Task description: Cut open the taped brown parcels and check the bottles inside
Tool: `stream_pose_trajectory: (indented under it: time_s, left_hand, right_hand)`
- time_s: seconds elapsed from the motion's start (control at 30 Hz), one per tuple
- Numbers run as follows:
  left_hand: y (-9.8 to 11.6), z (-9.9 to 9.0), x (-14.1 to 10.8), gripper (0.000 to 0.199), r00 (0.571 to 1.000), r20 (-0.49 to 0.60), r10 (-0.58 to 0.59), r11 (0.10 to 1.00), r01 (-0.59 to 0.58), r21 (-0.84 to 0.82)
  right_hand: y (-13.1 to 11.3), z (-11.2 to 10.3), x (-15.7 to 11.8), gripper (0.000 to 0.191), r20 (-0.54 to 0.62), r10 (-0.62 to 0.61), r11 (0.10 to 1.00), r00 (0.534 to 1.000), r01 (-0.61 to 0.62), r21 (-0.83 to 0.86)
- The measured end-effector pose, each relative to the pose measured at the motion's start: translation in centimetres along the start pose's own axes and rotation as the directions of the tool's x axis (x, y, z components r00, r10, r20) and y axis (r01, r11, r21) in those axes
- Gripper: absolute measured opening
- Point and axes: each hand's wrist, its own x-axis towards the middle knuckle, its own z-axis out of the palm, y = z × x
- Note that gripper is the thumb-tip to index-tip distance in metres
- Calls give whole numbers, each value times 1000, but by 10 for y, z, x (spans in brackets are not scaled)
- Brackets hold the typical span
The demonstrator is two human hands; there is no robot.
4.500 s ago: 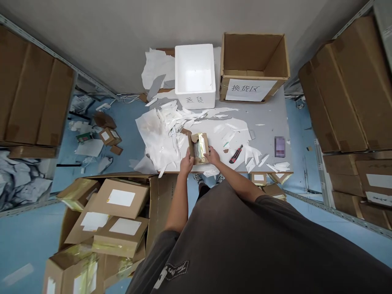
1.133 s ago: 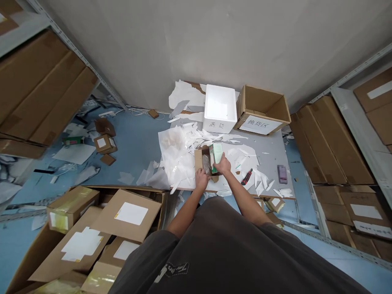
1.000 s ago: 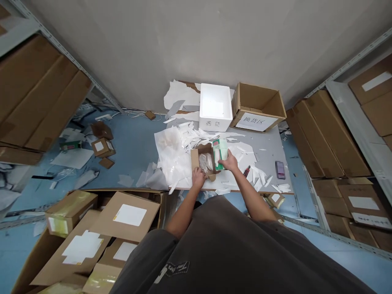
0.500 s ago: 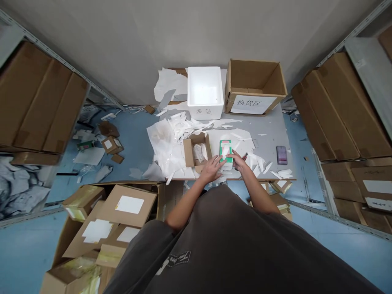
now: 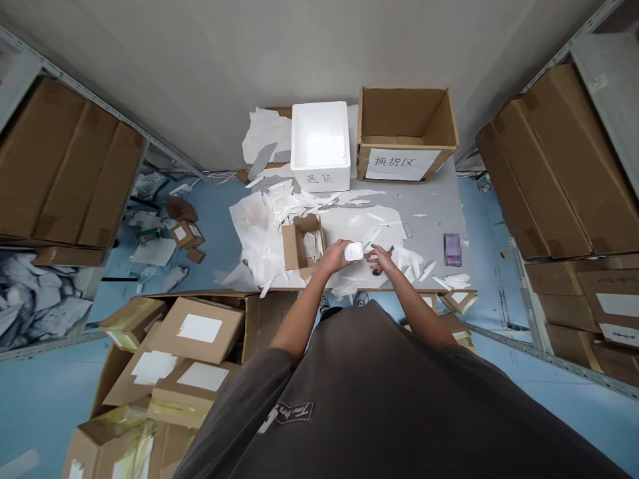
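My left hand (image 5: 337, 255) is closed around a small carton (image 5: 353, 251), whose white printed end faces up. The carton's lower part is hidden by the hand and the angle. My right hand (image 5: 382, 258) is just to its right. Across its palm lies a slim red-and-black tool that looks like a box cutter (image 5: 377, 271); its other end pokes out past the far side of the hand. The fingertips reach toward a green-and-white piece (image 5: 368, 246) beside the carton. Left of my left hand stands an opened brown box (image 5: 290, 249) with white wrapping inside.
A white foam bin (image 5: 319, 179) and a larger cardboard box (image 5: 402, 164) with a handwritten sign stand at the back. Paper scraps (image 5: 254, 223) cover the table's left side. A phone (image 5: 452, 250) lies at the right. Below left is a big carton of parcels (image 5: 200, 329).
The green-and-white carton lay flat under both hands; now my left hand has it turned, white end up. My right hand has come away from it. The view has shifted slightly.
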Motion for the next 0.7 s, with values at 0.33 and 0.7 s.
stream_pose_trajectory:
  time_s: [0.33, 0.7]
  left_hand:
    - [-19, 43, 23, 89, 994, 94, -64, 998, 62, 18]
    - [-28, 11, 19, 44, 992, 125, 33, 996, -21, -92]
  right_hand:
    - [27, 29, 33, 98, 141, -375, 809, 916, 398, -433]
    - [41, 29, 39, 78, 129, -420, 736, 898, 420, -531]
